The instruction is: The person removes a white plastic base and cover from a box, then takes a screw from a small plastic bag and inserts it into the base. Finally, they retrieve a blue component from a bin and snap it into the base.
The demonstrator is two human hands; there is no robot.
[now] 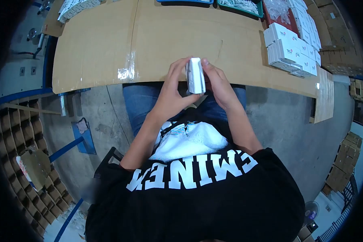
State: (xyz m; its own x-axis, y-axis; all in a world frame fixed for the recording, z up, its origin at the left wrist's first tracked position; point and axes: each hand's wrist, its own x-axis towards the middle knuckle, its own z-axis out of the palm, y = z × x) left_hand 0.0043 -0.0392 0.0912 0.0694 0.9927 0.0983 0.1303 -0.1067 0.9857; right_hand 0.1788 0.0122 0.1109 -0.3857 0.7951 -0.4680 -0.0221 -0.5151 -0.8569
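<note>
A small white box with a greyish, shiny side is held up between my two hands, just over the near edge of the table. My left hand is closed around its left side, the thumb at its lower end and the fingers along its far left. On the other side my right hand is closed on the box, with a fingertip at its upper right corner. The right hand's other fingers are partly hidden. The box's markings cannot be made out.
Cardboard covers the table. Stacked white boxes stand at the right, beside a red tray of clear plastic bags. A green tray with slim white items and a blue tray sit at the far edge.
</note>
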